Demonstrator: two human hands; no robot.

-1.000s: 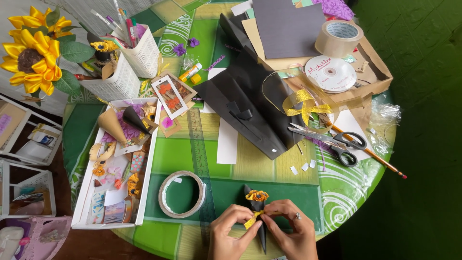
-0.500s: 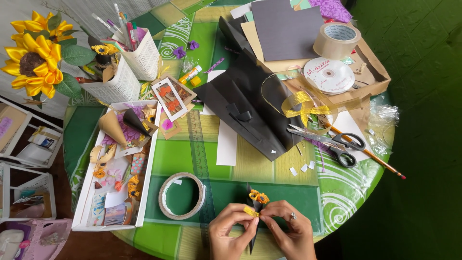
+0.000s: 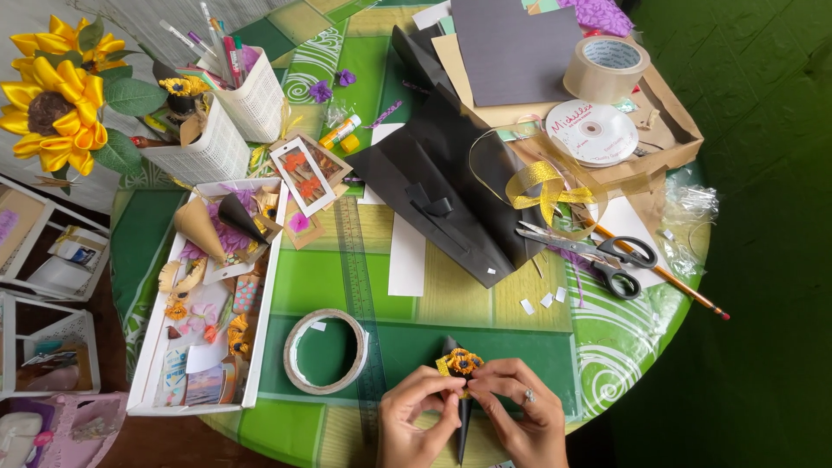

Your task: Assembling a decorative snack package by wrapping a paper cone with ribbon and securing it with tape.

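Both my hands meet at the near edge of the round table. My left hand (image 3: 418, 416) and my right hand (image 3: 516, 414) pinch a small black paper cone (image 3: 461, 426) from either side. A tiny orange and yellow paper flower (image 3: 464, 361) sits at the cone's top, just above my fingertips. The cone points toward me and its lower tip shows between my wrists. A ring is on my right hand.
A tape ring (image 3: 327, 350) and a clear ruler (image 3: 355, 269) lie left of my hands. Scissors (image 3: 598, 251), a pencil, gold ribbon (image 3: 542, 184) and black paper (image 3: 451, 186) are beyond. A white tray (image 3: 270, 260) of paper bits stands left, yellow fabric sunflowers (image 3: 52, 108) far left.
My hands have shifted slightly right and apart on the cone, and the flower now sits higher at its top. Nothing else on the table moved.
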